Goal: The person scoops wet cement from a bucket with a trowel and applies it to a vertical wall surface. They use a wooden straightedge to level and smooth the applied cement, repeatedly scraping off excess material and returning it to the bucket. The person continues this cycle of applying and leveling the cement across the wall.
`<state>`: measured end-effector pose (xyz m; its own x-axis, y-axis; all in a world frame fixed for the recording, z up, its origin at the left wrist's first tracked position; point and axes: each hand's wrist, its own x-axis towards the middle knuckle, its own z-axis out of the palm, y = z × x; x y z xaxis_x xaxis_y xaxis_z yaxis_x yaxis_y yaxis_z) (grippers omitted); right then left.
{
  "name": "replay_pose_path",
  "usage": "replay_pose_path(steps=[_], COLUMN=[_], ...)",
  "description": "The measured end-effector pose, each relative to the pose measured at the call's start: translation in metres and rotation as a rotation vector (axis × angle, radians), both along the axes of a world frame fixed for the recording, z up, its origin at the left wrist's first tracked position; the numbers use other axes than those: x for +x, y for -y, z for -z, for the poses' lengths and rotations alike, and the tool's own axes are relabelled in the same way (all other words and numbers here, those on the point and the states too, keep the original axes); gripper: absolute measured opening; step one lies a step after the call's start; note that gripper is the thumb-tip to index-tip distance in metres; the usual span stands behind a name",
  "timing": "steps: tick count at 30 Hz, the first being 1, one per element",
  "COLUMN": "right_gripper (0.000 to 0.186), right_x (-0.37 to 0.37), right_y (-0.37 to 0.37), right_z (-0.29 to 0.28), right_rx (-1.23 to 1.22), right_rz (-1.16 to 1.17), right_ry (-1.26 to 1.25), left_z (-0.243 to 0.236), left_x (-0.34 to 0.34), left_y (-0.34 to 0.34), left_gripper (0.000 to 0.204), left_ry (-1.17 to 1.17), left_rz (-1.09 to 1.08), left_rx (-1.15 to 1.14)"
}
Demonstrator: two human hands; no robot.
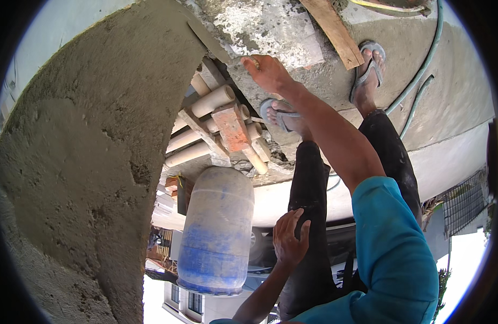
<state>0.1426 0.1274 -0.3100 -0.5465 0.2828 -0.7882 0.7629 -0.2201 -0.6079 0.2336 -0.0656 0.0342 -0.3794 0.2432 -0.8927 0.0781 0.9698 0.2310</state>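
Note:
My right hand (265, 74) is closed at the top centre, its fingers wrapped round the handle of a trowel. The trowel's long grey blade (208, 36) lies along the edge of a wet grey plastered wall (92, 124), and the handle is mostly hidden by my fingers. Lower down, my left hand (291, 237) holds nothing, its fingers spread in front of my dark trouser leg. The plaster is rough in places, with a gouge near its right edge.
A blue and whitish plastic barrel (216, 232) stands beside the wall. Nearby lie several cream pipes (192, 155), a brick (231, 127) and wood strips. A plank (335, 32) lies by my sandalled feet (368, 70), with a green hose (422, 70) to the right.

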Motion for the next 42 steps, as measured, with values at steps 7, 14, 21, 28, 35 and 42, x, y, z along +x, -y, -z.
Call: replay_pose_path(steps=[7, 14, 21, 28, 35, 42], right_gripper=[0.065, 0.065, 0.059, 0.055, 0.056, 0.059], right_x=[-0.015, -0.056, -0.069, -0.072, -0.067, -0.090], right_y=[-0.015, -0.039, -0.042, -0.044, -0.061, -0.069], right_z=[-0.076, -0.007, -0.073, -0.153, -0.094, -0.143], right_rx=[-0.339, -0.378, -0.256, -0.099, -0.207, -0.210], right_rz=[0.122, 0.332, 0.186, 0.027, 0.262, 0.155], right_ry=[-0.124, -0.055, -0.140, -0.171, 0.031, -0.133], left_z=[0.002, 0.001, -0.001, 0.000, 0.000, 0.001], left_x=[0.013, 0.005, 0.010, 0.013, 0.016, 0.021], left_y=[0.006, 0.000, 0.000, 0.002, 0.004, -0.003], left_gripper=[0.033, 0.031, 0.031, 0.030, 0.030, 0.030], left_ry=[-0.053, -0.032, -0.043, -0.086, -0.115, -0.184], left_rz=[0.024, -0.007, -0.027, 0.016, 0.047, 0.014], left_rx=[-0.025, -0.004, 0.011, 0.024, -0.003, -0.018])
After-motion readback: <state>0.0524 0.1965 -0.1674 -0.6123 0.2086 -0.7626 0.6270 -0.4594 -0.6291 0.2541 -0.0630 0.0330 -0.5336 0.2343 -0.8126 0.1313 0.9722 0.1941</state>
